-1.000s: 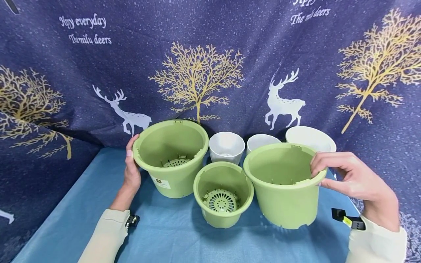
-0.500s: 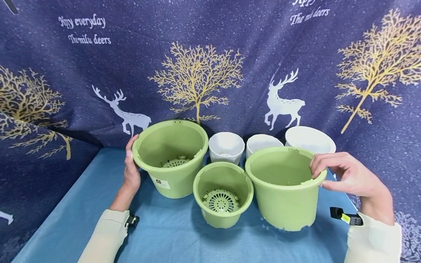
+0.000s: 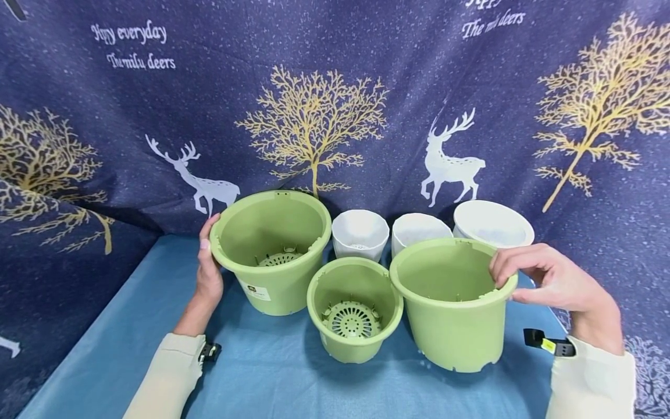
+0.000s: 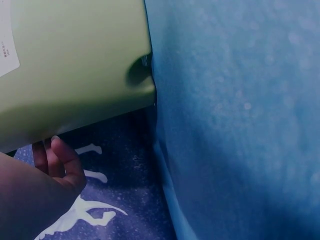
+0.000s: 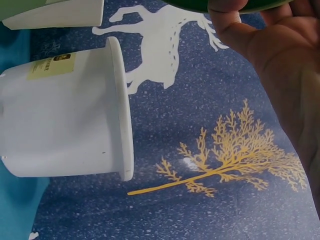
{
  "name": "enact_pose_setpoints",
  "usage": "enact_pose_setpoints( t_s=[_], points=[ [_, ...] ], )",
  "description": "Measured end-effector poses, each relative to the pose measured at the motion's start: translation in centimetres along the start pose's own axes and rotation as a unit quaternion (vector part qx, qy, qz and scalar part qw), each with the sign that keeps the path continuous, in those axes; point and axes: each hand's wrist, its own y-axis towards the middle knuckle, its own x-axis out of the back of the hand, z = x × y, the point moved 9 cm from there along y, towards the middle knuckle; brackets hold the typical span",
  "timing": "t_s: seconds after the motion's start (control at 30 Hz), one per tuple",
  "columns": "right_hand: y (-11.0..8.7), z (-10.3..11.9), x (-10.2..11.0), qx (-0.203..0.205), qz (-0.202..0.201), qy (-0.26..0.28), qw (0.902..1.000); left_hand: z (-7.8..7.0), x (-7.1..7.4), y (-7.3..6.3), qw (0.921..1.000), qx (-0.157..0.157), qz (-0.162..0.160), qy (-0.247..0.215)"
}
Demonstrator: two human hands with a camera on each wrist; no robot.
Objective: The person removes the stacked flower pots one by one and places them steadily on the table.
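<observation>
In the head view, a large green flowerpot [image 3: 277, 285] with a white label stands at the left, and my left hand [image 3: 209, 276] rests against its outer left side under the rim. Loosely bent fingers [image 4: 67, 162] show beside that pot's wall in the left wrist view. My right hand [image 3: 555, 276] grips the rim of another large green flowerpot [image 3: 452, 326], fingers inside and thumb outside. Between the two sits a smaller green flowerpot [image 3: 352, 349] with a slotted bottom. Its rim appears to meet the right pot's rim.
Behind the green pots stand a faceted white pot [image 3: 361, 233], a second white pot [image 3: 419, 228] and a wider white pot [image 3: 492, 224]. Blue cloth [image 3: 262, 372] covers the table. A dark blue printed curtain [image 3: 335, 41] hangs close behind.
My right hand and the large green flowerpot it grips have shifted slightly toward me, uncovering more of the white pots behind. The left hand and the other pots look unmoved.
</observation>
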Motion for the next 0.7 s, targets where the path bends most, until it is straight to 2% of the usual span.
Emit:
enact_pose_setpoints(
  t_s=[0.7],
  points=[
    [-0.41,0.25,0.26,0.032,-0.011,0.074,0.9967,-0.05,-0.05,0.04,1.0,0.001,-0.003,0.0]
  ],
)
